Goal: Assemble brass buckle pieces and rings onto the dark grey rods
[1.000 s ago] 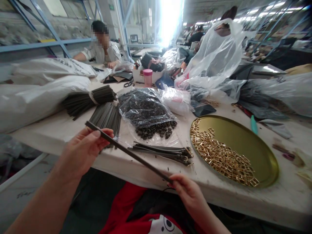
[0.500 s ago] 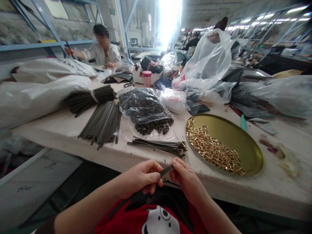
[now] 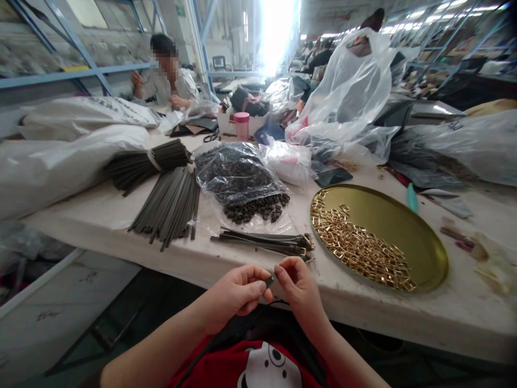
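Low at the table's front edge, my left hand [image 3: 243,291] is closed in a pinch on a narrow dark strap [image 3: 270,280]. Only a short piece of the strap shows between the hands. My right hand [image 3: 298,283] is closed too, thumb and finger pinching at the strap's end; whether something small is also in them is hidden. Just beyond lie several dark straps with gold buckles [image 3: 266,242]. To the right, a round gold tray [image 3: 424,237] holds a heap of gold buckles [image 3: 363,248].
Loose dark straps [image 3: 169,205] and a tied bundle [image 3: 149,161] lie at left. A clear bag of small black pieces [image 3: 242,175] sits mid-table. Behind are a pink-lidded jar [image 3: 241,126] and plastic bags [image 3: 343,91]. A co-worker [image 3: 169,81] sits across, at far left.
My hands have drawn closer together, so less of the strap shows between them. The view has shifted slightly. The co-worker's raised hand has moved in towards the body.
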`<state>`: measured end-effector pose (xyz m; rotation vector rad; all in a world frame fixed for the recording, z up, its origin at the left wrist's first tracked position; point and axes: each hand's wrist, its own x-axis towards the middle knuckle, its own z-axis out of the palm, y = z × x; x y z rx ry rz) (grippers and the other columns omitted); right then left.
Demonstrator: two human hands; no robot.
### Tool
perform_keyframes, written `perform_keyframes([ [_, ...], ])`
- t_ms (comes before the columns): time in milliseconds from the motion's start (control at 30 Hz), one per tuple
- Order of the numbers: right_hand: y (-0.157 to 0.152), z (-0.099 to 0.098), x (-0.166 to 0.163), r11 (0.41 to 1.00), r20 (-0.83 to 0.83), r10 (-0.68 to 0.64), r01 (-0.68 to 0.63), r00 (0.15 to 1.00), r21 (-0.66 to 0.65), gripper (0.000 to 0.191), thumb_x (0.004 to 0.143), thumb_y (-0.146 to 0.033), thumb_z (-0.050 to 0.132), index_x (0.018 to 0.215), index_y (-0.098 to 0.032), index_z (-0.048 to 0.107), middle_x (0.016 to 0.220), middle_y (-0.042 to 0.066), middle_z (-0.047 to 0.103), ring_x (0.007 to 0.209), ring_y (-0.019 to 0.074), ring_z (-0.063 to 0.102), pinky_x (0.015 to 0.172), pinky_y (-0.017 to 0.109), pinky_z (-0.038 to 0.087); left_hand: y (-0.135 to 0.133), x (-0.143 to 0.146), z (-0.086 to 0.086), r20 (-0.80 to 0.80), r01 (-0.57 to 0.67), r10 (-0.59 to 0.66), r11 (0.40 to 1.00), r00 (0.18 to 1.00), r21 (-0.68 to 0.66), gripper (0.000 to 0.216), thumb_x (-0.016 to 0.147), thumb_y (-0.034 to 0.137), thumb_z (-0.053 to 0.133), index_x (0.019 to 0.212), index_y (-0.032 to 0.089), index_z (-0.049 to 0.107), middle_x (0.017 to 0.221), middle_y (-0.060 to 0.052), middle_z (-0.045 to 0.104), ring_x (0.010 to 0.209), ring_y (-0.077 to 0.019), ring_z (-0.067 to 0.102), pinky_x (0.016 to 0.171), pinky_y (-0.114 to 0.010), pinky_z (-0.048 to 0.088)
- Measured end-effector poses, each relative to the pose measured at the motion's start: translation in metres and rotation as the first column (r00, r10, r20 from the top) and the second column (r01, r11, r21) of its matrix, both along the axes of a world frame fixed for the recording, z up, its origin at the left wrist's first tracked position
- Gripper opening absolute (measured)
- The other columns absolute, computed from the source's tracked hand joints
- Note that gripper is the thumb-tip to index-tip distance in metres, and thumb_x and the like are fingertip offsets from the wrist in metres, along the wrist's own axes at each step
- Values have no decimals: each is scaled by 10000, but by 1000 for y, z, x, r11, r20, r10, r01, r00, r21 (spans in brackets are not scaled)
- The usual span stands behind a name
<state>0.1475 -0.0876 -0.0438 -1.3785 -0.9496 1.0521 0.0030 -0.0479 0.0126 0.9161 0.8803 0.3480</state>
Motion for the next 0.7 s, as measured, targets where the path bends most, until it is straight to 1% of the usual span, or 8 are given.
perform_keyframes([
  [67, 3, 4, 5, 992, 258, 6, -38, 966, 118, 143, 774, -322, 561, 678, -217, 571, 663, 13, 538, 649, 167, 477, 606, 279, 356, 2, 2, -1, -64, -41, 44, 998, 997, 50, 237, 697, 305, 606, 843, 139, 521, 644, 26, 583, 372, -10, 299, 374, -163, 172],
  [167, 6, 11, 10, 968, 388, 141, -209, 911, 137, 132, 808, -263, 513, 764, -224, 631, 741, 45, 600, 727, 193, 531, 659, 297, 380, 4, 6, -6, -135, -51, 78, 980, 988, 191, 157, 737, 267, 549, 825, 137, 545, 646, 31, 575, 392, -26, 326, 405, -172, 245],
  [233, 9, 13, 12, 959, 400, 195, -259, 896, 113, 129, 804, -255, 522, 814, -221, 646, 773, 49, 621, 752, 195, 552, 676, 293, 395, 7, 6, -10, -173, -24, 81, 951, 982, 308, 119, 760, 239, 518, 791, 135, 567, 640, 29, 564, 445, -51, 395, 457, -182, 313],
  [300, 13, 11, 12, 956, 396, 237, -286, 887, 68, 151, 815, -257, 507, 794, -215, 650, 748, 42, 625, 727, 185, 561, 659, 280, 401, 10, 5, -15, -199, 10, 80, 911, 977, 412, 108, 771, 197, 497, 776, 137, 586, 675, 14, 580, 576, -93, 495, 575, -201, 386],
  [367, 18, 7, 13, 953, 389, 273, -304, 880, 20, 196, 832, -258, 478, 749, -209, 649, 695, 32, 615, 674, 170, 558, 617, 264, 394, 12, 3, -20, -216, 35, 78, 880, 973, 473, 122, 777, 165, 479, 788, 138, 598, 730, -5, 603, 718, -131, 545, 700, -224, 406],
  [433, 22, 2, 13, 949, 390, 291, -314, 873, -6, 200, 829, -255, 480, 742, -207, 653, 679, 28, 613, 655, 165, 557, 598, 257, 386, 15, 2, -23, -233, 56, 67, 874, 970, 483, 142, 782, 156, 466, 814, 140, 603, 759, -15, 613, 766, -147, 555, 746, -237, 406],
  [533, 28, -3, 13, 947, 385, 303, -319, 872, -23, 185, 817, -248, 492, 768, -214, 668, 698, 28, 632, 668, 169, 567, 605, 256, 388, 18, 0, -25, -249, 70, 57, 879, 967, 472, 148, 793, 168, 460, 810, 146, 605, 762, -19, 618, 759, -151, 558, 740, -236, 413],
  [700, 34, -2, 15, 934, 351, 347, -355, 869, -45, 195, 815, -277, 496, 790, -214, 679, 714, 29, 645, 681, 168, 573, 626, 261, 406, 22, -2, -26, -253, 73, 63, 866, 965, 495, 159, 800, 164, 451, 851, 157, 602, 767, -18, 624, 753, -151, 565, 733, -239, 416],
])
